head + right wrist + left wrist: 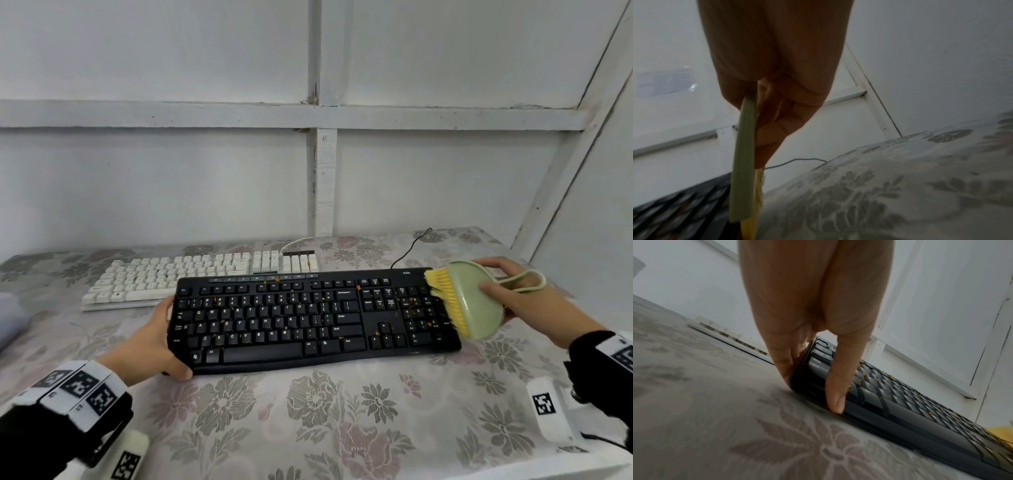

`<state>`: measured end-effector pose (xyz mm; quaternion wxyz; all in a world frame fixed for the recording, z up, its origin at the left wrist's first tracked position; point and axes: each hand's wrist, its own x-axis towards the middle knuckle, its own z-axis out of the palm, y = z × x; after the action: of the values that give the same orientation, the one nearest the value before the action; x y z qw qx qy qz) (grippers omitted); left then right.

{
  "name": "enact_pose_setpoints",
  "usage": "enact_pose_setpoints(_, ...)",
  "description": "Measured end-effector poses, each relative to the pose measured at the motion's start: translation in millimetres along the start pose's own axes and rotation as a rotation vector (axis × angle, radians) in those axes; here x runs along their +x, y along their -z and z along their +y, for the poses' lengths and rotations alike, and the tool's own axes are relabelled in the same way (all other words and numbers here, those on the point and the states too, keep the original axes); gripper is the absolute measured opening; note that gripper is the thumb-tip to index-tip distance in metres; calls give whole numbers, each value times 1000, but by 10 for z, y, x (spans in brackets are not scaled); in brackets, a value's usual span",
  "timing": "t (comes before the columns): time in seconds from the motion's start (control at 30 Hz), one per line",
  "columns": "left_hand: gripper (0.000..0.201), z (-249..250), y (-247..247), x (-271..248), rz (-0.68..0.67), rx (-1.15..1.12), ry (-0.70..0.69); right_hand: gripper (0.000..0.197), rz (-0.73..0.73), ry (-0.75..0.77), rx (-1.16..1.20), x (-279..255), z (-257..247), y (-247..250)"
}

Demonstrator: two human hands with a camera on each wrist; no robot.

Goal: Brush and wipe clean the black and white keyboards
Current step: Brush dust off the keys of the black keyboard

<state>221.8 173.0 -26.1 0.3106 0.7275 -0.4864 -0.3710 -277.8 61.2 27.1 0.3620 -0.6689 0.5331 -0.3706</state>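
Note:
A black keyboard lies across the middle of the table, dotted with small orange crumbs. My left hand grips its left end, thumb on the front corner and fingers along the edge; the left wrist view shows my left hand pinching the black keyboard. My right hand holds a pale green brush with yellow bristles that touch the number pad at the right end. In the right wrist view the green brush hangs edge-on from my right hand. A white keyboard sits behind the black one.
A floral tablecloth covers the table. The black keyboard's cable runs to the wall at the back right. A grey cloth lies at the left edge. White panelled walls close in behind and on the right.

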Motion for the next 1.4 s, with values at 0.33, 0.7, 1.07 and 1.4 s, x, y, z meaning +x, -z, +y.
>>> enact_pose_setpoints(0.33,133,-33,3,31,-28,-78,3,27,168,39,56,195,-213,32)
enact_pose_setpoints(0.7,139,-70,18,62,-32,-32,20,31,-3,-31,-200,-73,15,-9)
enact_pose_setpoints(1.07,132,-75,-18,85,-49,73,-35,35,121,61,-42,221,-232,59)
enact_pose_setpoints(1.4,148,-165,36,139,-36,49,-4,31,72,-19,-115,7,-83,-31)
